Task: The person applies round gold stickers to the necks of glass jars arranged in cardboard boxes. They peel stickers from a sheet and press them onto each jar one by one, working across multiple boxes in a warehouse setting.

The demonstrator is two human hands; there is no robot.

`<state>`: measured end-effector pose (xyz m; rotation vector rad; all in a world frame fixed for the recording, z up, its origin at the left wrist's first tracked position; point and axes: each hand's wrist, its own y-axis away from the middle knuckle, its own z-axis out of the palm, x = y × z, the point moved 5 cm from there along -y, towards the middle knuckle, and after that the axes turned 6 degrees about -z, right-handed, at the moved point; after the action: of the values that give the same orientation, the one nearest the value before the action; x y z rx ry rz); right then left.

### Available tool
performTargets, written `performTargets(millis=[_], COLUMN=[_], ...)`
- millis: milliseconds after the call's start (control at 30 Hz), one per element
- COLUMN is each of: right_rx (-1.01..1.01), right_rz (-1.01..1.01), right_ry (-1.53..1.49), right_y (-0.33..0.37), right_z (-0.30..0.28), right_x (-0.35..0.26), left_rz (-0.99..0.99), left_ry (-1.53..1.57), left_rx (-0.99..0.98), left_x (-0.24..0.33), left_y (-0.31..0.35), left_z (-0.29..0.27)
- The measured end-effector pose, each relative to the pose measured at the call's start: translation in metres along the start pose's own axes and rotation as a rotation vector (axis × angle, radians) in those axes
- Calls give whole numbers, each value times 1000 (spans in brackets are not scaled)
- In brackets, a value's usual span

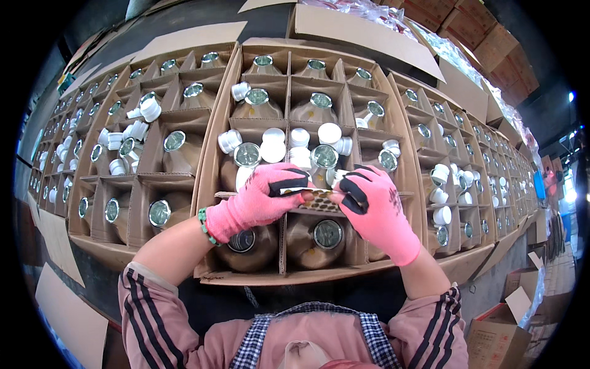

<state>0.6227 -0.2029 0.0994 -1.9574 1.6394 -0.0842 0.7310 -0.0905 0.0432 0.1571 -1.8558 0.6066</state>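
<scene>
My left hand (261,197), in a pink glove with black patches, pinches one side of a small pale sheet with rows of round brown dots (319,203). The other side of this sheet is between the closed fingers of my right hand (384,215), gloved the same way. Both hands are above a divided cardboard box (215,178). Its compartments hold brownish-gold bottles (251,249) with shiny round glass mouths. White plastic caps (273,146) lie among the bottle necks just beyond my hands. The gloves hide part of the sheet's edges.
More divided boxes of bottles and white caps stand close on the left (130,243) and right (430,252). Raised cardboard flaps (362,37) rise at the far side. An open carton (498,332) is at the lower right; stacked cartons (485,37) stand at the back right.
</scene>
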Motion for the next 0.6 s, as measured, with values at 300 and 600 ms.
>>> performTargets(millis=[300, 600], right_rx=[-150, -27], right_rz=[63, 10], right_ry=[-46, -11], right_y=[5, 1], right_z=[7, 2], right_x=[2, 1], left_rz=[-46, -10], left_ry=[39, -25], left_rx=[38, 48], left_x=[-5, -8], left_y=[7, 4], left_z=[4, 2])
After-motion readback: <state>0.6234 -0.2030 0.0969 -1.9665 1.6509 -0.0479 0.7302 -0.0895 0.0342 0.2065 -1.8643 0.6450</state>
